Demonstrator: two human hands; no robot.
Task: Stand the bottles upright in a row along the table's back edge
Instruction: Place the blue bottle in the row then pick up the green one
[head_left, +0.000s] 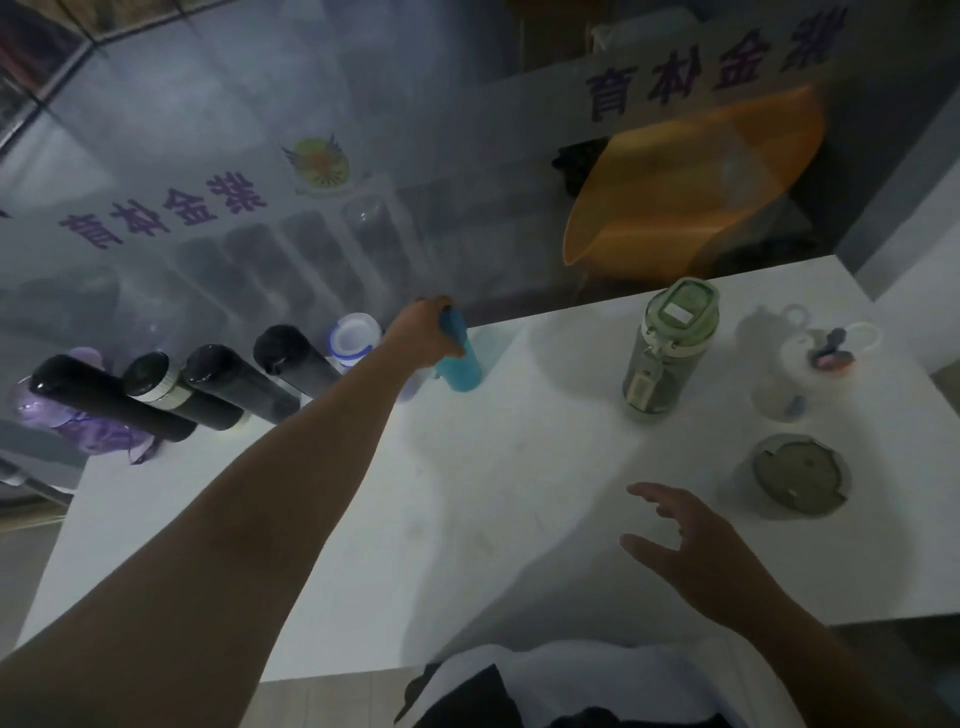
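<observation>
My left hand (426, 327) reaches to the back edge of the white table (363, 545) and grips the top of a blue bottle (460, 364), which stands upright there. To its left a row stands along the back edge: a clear bottle with a white lid (353, 338), three black bottles (293, 358) (234, 382) (104, 395), a black one with a white band (166, 387), and a purple bottle (83, 421) partly hidden behind them. A green bottle (670, 348) stands upright at mid right. My right hand (696, 551) hovers open over the table.
A clear bottle with a looped lid (810, 364) and a squat grey-lidded cup (797, 475) stand at the right. A glass wall with purple lettering rises right behind the table; an orange basin (701, 176) shows through it. The table's right edge is close to the cup.
</observation>
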